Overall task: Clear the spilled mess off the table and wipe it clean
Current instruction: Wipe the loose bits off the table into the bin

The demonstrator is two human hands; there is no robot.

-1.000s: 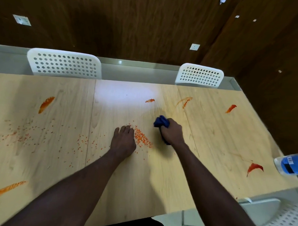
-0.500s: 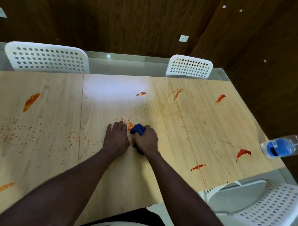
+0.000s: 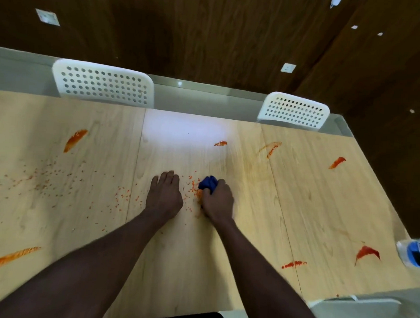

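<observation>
My right hand (image 3: 218, 202) grips a bunched blue cloth (image 3: 207, 182) and presses it on the light wooden table (image 3: 200, 265). Small orange grains (image 3: 191, 189) lie in the gap between my two hands. My left hand (image 3: 164, 195) rests flat on the table, fingers straight and together, just left of the grains. More grains (image 3: 48, 179) are scattered over the left part of the table. Red sauce smears mark the top: one at far left (image 3: 75, 140), one near the left front edge (image 3: 10, 257), one at the back middle (image 3: 220, 143), others on the right (image 3: 367, 252).
Two white perforated chairs (image 3: 103, 83) (image 3: 294, 110) stand at the table's far side. A plastic bottle with a blue label (image 3: 414, 252) lies at the right edge. Another white chair (image 3: 365, 311) is at the near right. A dark wood wall is behind.
My right hand swept the cloth left toward my left hand, pushing the grains together, and now sits slightly apart from it again. The left hand has stayed flat in place.
</observation>
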